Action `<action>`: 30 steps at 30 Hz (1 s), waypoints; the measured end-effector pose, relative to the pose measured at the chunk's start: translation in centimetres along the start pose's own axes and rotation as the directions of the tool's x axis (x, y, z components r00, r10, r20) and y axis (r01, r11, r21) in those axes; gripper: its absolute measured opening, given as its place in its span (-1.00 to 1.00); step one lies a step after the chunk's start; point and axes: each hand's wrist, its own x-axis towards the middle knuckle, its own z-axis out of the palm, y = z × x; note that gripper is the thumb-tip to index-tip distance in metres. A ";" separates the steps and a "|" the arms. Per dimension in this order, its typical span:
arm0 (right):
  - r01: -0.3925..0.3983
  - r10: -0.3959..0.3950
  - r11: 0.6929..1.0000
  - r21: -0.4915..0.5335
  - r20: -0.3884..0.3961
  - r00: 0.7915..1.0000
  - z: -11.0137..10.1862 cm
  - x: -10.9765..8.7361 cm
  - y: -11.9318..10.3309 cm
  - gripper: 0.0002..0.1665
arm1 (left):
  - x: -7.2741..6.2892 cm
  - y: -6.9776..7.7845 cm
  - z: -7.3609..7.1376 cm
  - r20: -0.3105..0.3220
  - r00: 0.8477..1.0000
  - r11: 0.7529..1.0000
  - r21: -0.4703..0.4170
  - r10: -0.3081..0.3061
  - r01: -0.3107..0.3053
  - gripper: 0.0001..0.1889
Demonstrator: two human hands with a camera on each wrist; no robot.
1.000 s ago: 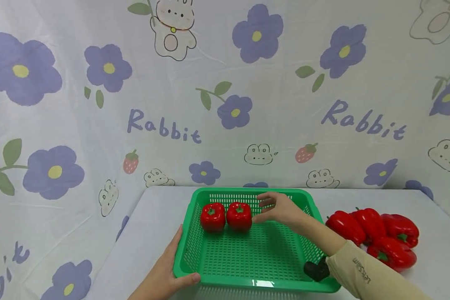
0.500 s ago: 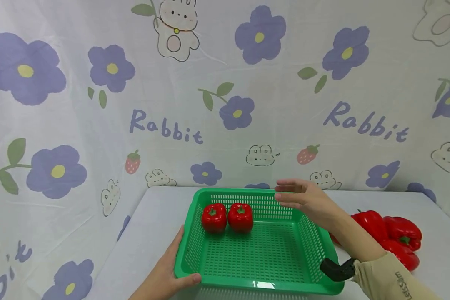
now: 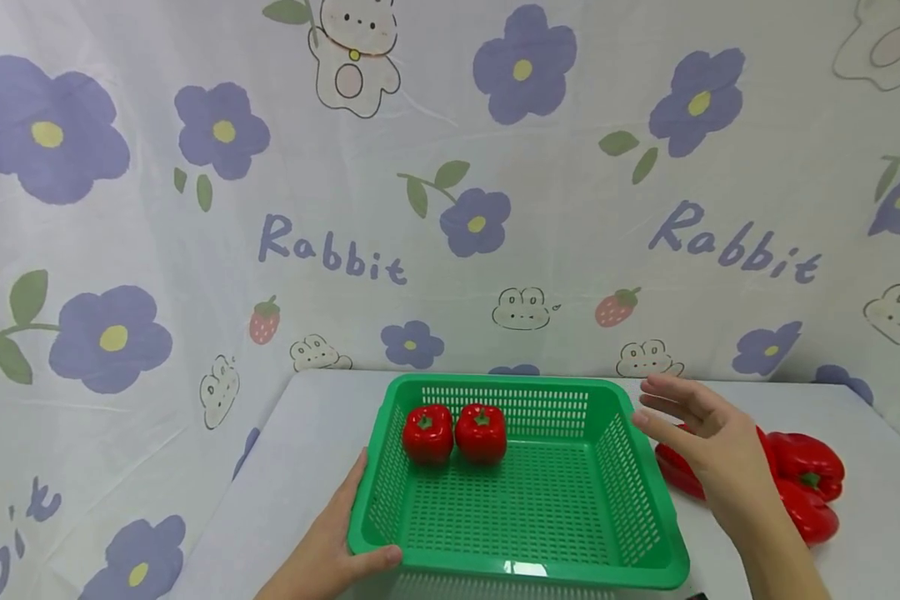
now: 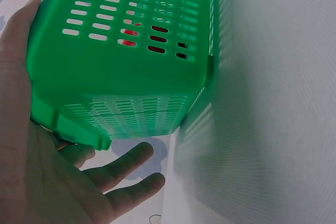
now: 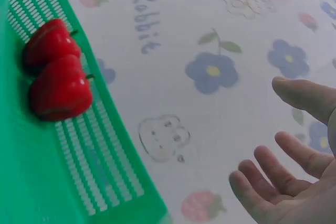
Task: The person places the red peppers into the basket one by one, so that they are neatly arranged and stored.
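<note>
A green plastic basket (image 3: 495, 575) with slotted walls stands on the white table, two red bell peppers (image 3: 427, 435) side by side in its back left part. My left hand (image 3: 328, 533) grips its front left corner. In the left wrist view the thumb lies along the rim and two fingers (image 4: 126, 166) stretch out below it. Just past the basket's right wall hovers my right hand (image 3: 720, 450), fingers loosely bent and apart, holding nothing. It overlaps a group of red bell peppers (image 3: 806, 462) on the table and partly hides them.
Behind the table hangs a pale cloth (image 3: 450, 125) printed with purple flowers and rabbits. The white tabletop (image 3: 270, 467) shows left of the basket. A small dark object (image 3: 697, 597) peeks in at the bottom edge by the right forearm.
My right hand has moved right, from beside the peppers inside the basket, over its right wall, to the peppers on the table. My left hand has stayed at the corner.
</note>
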 end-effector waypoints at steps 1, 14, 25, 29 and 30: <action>-0.008 0.008 1.000 -0.022 -0.037 0.999 -0.3 -0.4 0.3 -0.28 | 0.0 0.0 0.0 -0.001 1.000 1.000 -0.002 -0.003 0.003 0.17; -0.223 0.134 0.927 -0.301 -0.290 0.947 -8.5 -4.0 9.0 -0.12 | 0.1 0.2 0.1 -0.010 1.000 1.000 -0.013 0.013 -0.013 0.17; -0.335 0.224 0.897 -0.290 -0.355 0.908 -11.6 -4.4 13.0 -0.12 | -0.5 -0.3 0.0 -0.011 1.000 1.000 0.014 0.011 -0.011 0.19; -0.420 0.310 0.879 -0.225 -0.398 0.863 -12.6 -4.4 14.3 -0.08 | -0.3 -0.2 0.0 -0.009 1.000 1.000 0.017 0.017 -0.017 0.18; -0.423 0.313 0.878 -0.225 -0.400 0.861 -12.7 -4.3 14.5 -0.07 | -0.3 -0.2 0.0 -0.008 1.000 1.000 0.016 0.017 -0.017 0.18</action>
